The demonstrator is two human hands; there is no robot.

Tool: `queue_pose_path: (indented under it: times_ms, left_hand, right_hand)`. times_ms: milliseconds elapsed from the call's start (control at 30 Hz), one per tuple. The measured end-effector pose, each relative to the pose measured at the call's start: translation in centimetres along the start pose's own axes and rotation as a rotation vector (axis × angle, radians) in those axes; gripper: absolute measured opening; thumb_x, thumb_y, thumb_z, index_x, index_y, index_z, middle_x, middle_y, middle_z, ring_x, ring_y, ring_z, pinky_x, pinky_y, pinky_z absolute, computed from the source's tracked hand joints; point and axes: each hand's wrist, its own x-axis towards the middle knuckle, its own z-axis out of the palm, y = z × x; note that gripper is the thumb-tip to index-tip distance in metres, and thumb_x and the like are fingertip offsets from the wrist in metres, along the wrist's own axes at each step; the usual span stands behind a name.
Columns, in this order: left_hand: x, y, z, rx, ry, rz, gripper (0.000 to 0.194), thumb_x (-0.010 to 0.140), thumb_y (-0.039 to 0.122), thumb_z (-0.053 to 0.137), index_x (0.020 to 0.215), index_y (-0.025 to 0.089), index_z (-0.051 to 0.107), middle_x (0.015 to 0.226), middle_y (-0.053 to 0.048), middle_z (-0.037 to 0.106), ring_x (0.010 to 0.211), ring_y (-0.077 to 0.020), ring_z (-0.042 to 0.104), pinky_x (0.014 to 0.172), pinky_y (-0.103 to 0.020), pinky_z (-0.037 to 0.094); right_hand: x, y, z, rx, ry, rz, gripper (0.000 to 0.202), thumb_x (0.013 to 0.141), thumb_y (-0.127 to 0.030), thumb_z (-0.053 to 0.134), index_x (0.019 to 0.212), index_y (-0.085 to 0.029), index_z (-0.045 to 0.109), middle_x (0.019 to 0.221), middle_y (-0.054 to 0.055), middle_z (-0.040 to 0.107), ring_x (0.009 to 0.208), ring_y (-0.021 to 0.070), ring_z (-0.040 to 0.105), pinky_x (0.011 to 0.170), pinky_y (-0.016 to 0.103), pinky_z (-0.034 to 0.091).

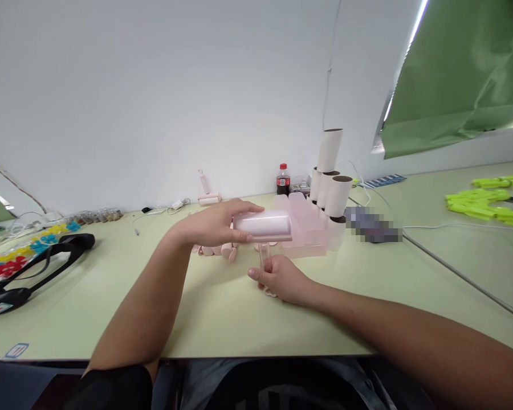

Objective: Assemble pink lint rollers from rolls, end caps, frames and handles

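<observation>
A lint roller (265, 223) is held above the table, its white roll lying crosswise over a pale pink frame and handle. My left hand (222, 222) is closed round the roll's left end, thumb below and fingers on top. Lower down, my right hand (284, 279) wraps round the upright handle (265, 255); a looped end shows under the fist. Behind my left hand lie several small pink pieces (226, 250), partly hidden by it. Just to the right of the roller are translucent pink covers or boxes (305, 228).
White paper rolls (340, 196) are stacked at the right of the pink boxes. Another lint roller (209, 198) leans at the wall, and a cola bottle (283, 179) stands nearby. Cables (453, 270) cross the right side. A black strap (47, 267) lies left, yellow-green plastic parts (483, 205) far right.
</observation>
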Motion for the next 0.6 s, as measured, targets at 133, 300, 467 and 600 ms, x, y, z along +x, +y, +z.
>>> queue_pose_path:
  times_ms: [133, 300, 467, 600]
  left_hand:
    - [-0.5, 2.4, 0.6, 0.075, 0.401, 0.044, 0.049, 0.088, 0.045, 0.059, 0.132, 0.024, 0.054, 0.131, -0.009, 0.055, 0.114, -0.0237, 0.055, 0.085, -0.032, 0.048]
    - [-2.4, 6.3, 2.5, 0.078, 0.146, 0.214, 0.016, 0.093, 0.029, 0.053, 0.097, 0.021, 0.067, 0.087, -0.002, 0.069, 0.075, -0.0147, 0.061, 0.065, -0.026, 0.045]
    - [-4.3, 6.4, 7.1, 0.251, -0.228, 0.208, 0.018, 0.082, 0.026, 0.067, 0.099, 0.023, 0.066, 0.078, -0.001, 0.070, 0.064, -0.0183, 0.063, 0.052, -0.026, 0.039]
    - [-4.8, 4.2, 10.9, 0.425, -0.058, 0.258, 0.023, 0.088, 0.018, 0.053, 0.109, 0.022, 0.062, 0.075, -0.002, 0.068, 0.061, -0.0192, 0.063, 0.052, -0.028, 0.041]
  right_hand:
    - [-0.1, -0.4, -0.5, 0.053, 0.027, -0.038, 0.057, 0.080, -0.069, 0.059, 0.058, -0.017, 0.057, 0.043, -0.003, 0.046, 0.033, 0.0082, 0.041, 0.036, 0.022, 0.029]
    - [0.3, 0.1, -0.7, 0.181, -0.047, -0.219, 0.060, 0.075, -0.075, 0.060, 0.059, -0.017, 0.059, 0.043, -0.003, 0.046, 0.039, 0.0095, 0.042, 0.039, 0.023, 0.030]
    - [-0.1, -0.4, -0.8, 0.228, -0.068, -0.300, 0.063, 0.078, -0.075, 0.055, 0.056, -0.016, 0.057, 0.047, -0.002, 0.046, 0.045, 0.0089, 0.039, 0.046, 0.024, 0.029]
    - [-0.4, -0.9, -1.1, 0.162, -0.071, -0.341, 0.068, 0.075, -0.081, 0.053, 0.058, -0.015, 0.057, 0.049, -0.003, 0.044, 0.048, 0.0092, 0.038, 0.048, 0.025, 0.028]
